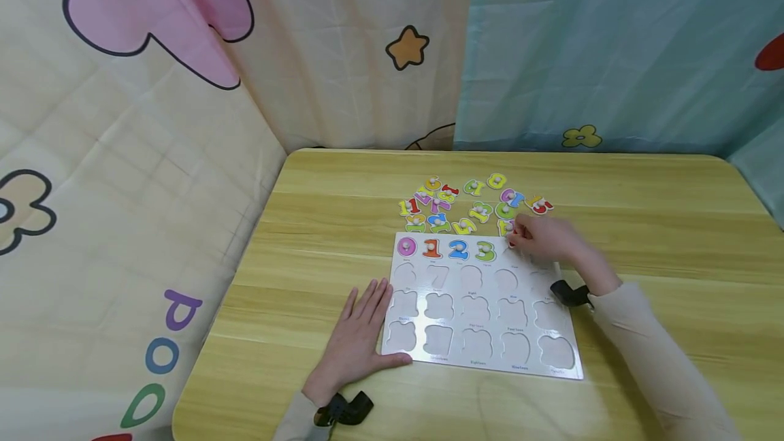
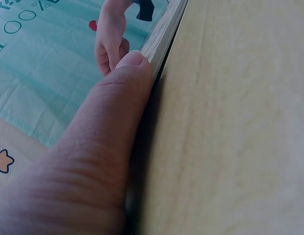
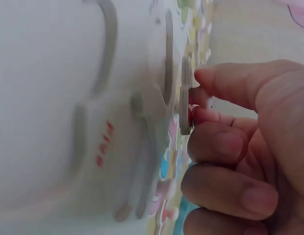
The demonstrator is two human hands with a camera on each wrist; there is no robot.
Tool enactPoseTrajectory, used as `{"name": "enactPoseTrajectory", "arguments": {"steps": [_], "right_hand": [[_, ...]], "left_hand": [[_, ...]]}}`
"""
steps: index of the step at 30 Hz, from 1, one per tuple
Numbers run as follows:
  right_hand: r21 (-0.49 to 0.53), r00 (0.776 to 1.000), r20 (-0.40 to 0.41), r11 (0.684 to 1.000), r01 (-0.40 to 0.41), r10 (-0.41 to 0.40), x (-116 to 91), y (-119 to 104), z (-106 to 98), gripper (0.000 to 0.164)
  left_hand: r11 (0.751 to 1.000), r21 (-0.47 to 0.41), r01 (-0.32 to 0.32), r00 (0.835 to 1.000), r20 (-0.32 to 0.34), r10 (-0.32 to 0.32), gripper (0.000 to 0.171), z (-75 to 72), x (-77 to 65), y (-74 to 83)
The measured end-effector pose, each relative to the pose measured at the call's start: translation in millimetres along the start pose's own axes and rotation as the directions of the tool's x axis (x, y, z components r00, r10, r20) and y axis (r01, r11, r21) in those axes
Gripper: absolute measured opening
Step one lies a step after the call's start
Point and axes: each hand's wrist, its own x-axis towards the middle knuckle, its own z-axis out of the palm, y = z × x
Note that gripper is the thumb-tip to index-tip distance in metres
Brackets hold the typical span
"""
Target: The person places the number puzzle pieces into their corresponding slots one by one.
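Note:
A white number puzzle board (image 1: pixel 456 291) lies on the table, its top row holding a pink 0 (image 1: pixel 407 246), an orange 1 (image 1: pixel 431 248), a blue 2 (image 1: pixel 458 249) and a green 3 (image 1: pixel 486 251). With fingers straight, my left hand (image 1: pixel 358 342) rests along the board's left edge, thumb at the near left corner. My right hand (image 1: pixel 548 240) is over the top row, right of the 3. Thumb and fingers pinch the knob of a number piece (image 3: pixel 185 107), which appears edge-on close to the board; its numeral is hidden.
Several loose number pieces with knobs (image 1: pixel 439 222) are scattered beyond the board's far edge, including a red 5 (image 1: pixel 540 205) at the right. The wooden table (image 1: pixel 294 243) extends around the board. Printed curtains (image 1: pixel 367 101) hang behind and to the left.

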Motion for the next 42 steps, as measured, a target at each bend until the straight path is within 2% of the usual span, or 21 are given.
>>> {"name": "enactPoseTrajectory", "arguments": {"steps": [10, 25, 34, 42], "right_hand": [[0.03, 0.999, 0.022, 0.999, 0.027, -0.028, -7, -3, 16, 0.028], [0.076, 0.997, 0.073, 0.997, -0.024, 0.018, -8, -4, 15, 0.029], [0.099, 0.994, 0.105, 0.994, -0.053, 0.042, -8, -5, 14, 0.03], [0.088, 0.992, 0.108, 0.993, -0.073, 0.063, -9, -7, 14, 0.03]], "left_hand": [[1.0, -0.004, -0.008, 1.0, -0.008, 0.008, 0.116, -0.2, 0.4, -0.7], [1.0, -0.007, -0.019, 1.0, -0.02, 0.019, 0.115, -1.9, 1.5, -0.3], [1.0, 0.004, -0.008, 1.0, -0.004, 0.008, 0.115, -2.2, 1.5, -0.8], [1.0, -0.001, -0.011, 1.0, -0.007, 0.011, 0.116, -1.3, 1.6, -0.6]]}}
